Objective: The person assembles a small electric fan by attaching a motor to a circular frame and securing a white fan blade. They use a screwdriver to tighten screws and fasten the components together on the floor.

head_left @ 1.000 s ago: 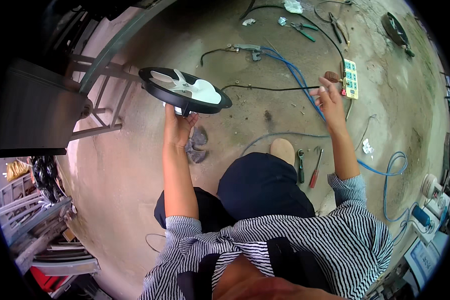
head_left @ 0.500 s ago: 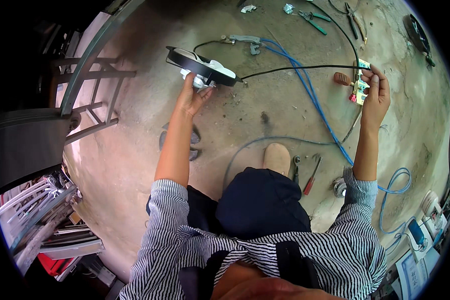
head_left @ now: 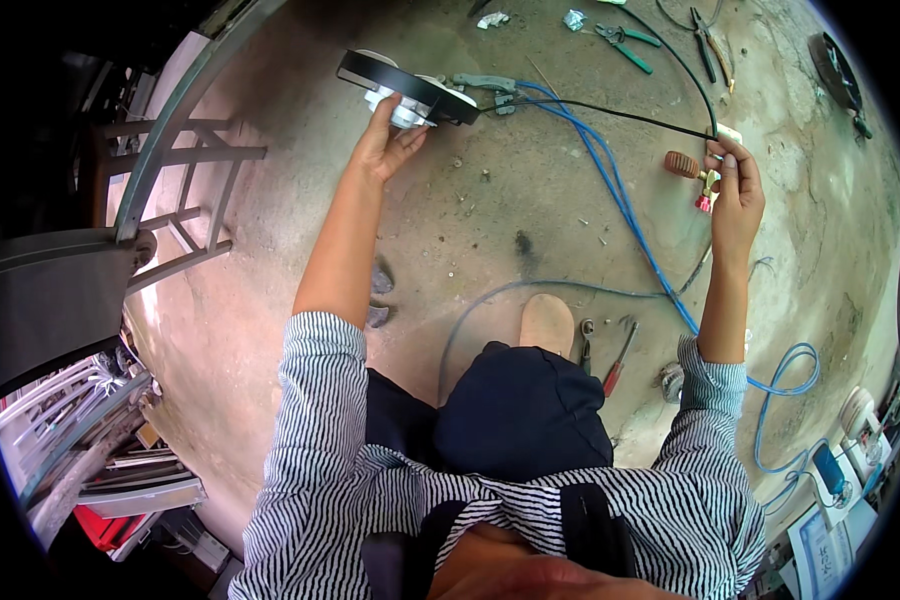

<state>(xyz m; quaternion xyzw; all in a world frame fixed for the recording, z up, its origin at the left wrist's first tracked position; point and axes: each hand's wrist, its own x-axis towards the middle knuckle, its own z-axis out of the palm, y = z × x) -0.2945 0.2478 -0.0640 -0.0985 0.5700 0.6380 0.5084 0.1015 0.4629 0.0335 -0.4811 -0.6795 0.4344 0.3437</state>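
My left hand (head_left: pixel 388 150) grips a round white part with a wide black rim (head_left: pixel 395 78), held tilted above the floor at the far left. Out of its right side comes a thin black cable (head_left: pixel 590 106), stretched across to my right hand (head_left: pixel 737 190). There my fingers are closed in a pinch on the cable. Just under that hand lies a brass valve fitting with a red end (head_left: pixel 707 190), partly hidden by my fingers. Beside it sits a brown ribbed knob (head_left: pixel 681 164).
Blue hoses (head_left: pixel 620 200) with a grey-green connector (head_left: pixel 485 81) cross the floor. Green-handled pliers (head_left: pixel 627 45) and dark pliers (head_left: pixel 708 50) lie far right. A red-handled screwdriver (head_left: pixel 620 360) and a ratchet (head_left: pixel 587 345) are near my foot (head_left: pixel 547 325). A metal frame (head_left: pixel 185 130) stands left.
My left hand has moved farther away with the black-rimmed part, which sits higher in view. The cable now slopes down to the right. My right hand has shifted slightly left.
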